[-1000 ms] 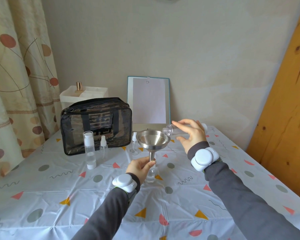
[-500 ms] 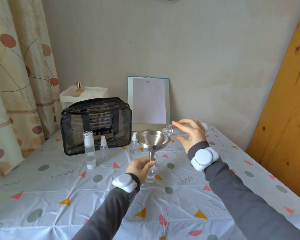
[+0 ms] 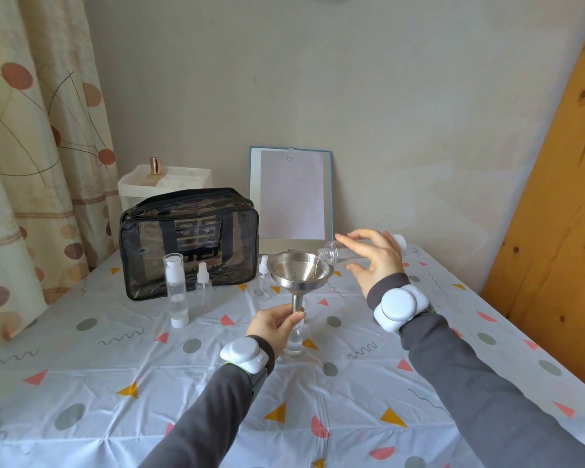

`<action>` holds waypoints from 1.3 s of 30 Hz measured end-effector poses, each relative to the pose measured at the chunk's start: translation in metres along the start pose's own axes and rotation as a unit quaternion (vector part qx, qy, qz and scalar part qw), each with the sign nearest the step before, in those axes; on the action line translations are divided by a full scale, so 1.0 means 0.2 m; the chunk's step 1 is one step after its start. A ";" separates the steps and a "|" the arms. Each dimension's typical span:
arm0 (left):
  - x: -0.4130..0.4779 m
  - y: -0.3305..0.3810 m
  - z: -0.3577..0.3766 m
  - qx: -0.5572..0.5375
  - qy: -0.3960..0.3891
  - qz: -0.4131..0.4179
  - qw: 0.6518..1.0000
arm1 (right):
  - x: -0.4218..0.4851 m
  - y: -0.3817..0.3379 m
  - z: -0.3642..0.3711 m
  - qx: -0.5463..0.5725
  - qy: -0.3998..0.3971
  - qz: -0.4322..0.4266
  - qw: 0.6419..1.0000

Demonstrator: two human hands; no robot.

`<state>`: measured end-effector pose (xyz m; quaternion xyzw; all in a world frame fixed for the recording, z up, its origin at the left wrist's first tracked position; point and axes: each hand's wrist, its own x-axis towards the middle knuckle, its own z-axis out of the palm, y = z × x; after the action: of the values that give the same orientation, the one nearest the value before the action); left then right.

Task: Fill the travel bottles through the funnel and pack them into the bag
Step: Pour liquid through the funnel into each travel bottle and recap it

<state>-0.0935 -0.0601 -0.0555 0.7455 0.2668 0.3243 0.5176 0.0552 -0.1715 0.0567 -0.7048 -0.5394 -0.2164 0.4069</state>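
Note:
A steel funnel (image 3: 299, 272) stands with its stem in a small clear bottle (image 3: 295, 340) on the table. My left hand (image 3: 273, 325) pinches the funnel's stem just above that bottle's neck. My right hand (image 3: 374, 260) holds a clear bottle (image 3: 338, 255) tipped on its side, its open mouth over the funnel's right rim, and a thin stream runs into the bowl. The black see-through bag (image 3: 190, 241) stands shut at the back left. In front of it stand a tall pump bottle (image 3: 175, 290) and a small spray bottle (image 3: 203, 285); another spray bottle (image 3: 263, 282) stands behind the funnel.
A clipboard (image 3: 291, 197) with white paper leans on the wall behind the funnel. A white organiser box (image 3: 164, 184) with a gold-capped item sits behind the bag. A curtain (image 3: 31, 146) hangs at left, a wooden board (image 3: 561, 231) at right. The patterned tablecloth (image 3: 115, 383) covers the table.

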 end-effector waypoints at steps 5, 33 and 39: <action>0.00 0.01 0.00 -0.010 0.002 0.003 1.000 | -0.01 0.02 0.01 0.021 0.004 0.007 1.000; 0.00 0.02 0.00 0.010 -0.003 -0.007 1.000 | -0.17 0.24 0.32 0.315 -0.009 0.351 0.882; 0.00 0.02 0.00 0.016 -0.003 -0.010 1.000 | -0.15 0.28 0.39 0.323 0.004 0.353 0.878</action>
<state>-0.0937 -0.0601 -0.0522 0.7519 0.2779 0.3123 0.5099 0.0874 -0.1313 -0.0303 -0.6774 -0.2930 0.1252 0.6630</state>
